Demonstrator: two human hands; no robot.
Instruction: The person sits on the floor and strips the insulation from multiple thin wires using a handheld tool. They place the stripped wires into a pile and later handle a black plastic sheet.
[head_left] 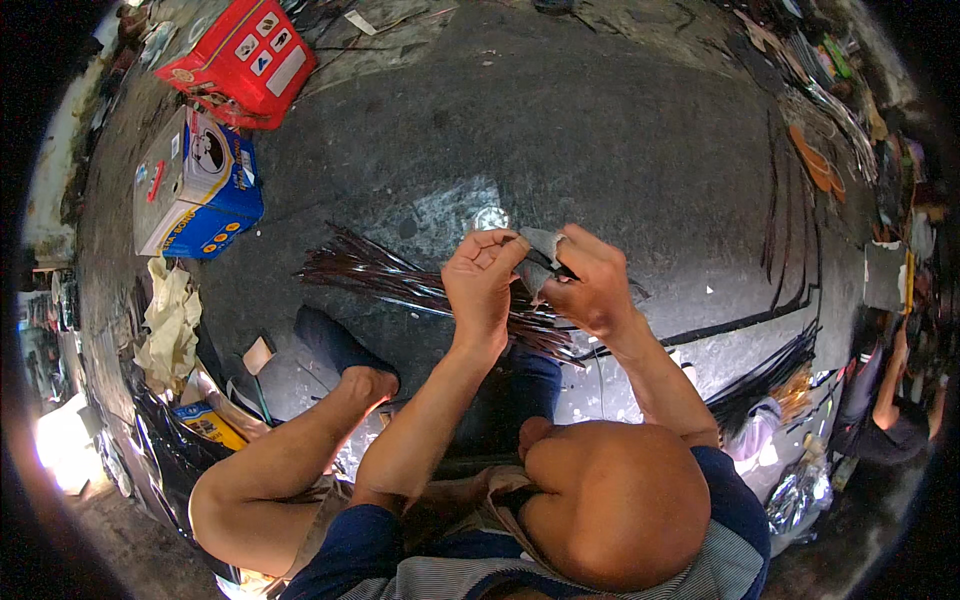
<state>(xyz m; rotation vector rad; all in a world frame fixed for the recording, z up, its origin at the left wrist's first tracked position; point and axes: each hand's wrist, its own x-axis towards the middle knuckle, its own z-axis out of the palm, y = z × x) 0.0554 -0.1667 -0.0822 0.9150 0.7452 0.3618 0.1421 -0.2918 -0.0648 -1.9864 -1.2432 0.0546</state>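
Dark floor (620,130) carries two boxes at the left: one red box (285,75) and one blue box (228,215). Two bundles of strips lie on it: one brown bundle (385,275) below the hands, one black bundle (765,375) at the right. Left hand (482,290): thumb and fingertips pinched narrowly on one dark strip (540,261). Right hand (597,282): fingers curled around one grey piece (541,240). The strip sits between both hands; whether the right fingers also grip it cannot be told.
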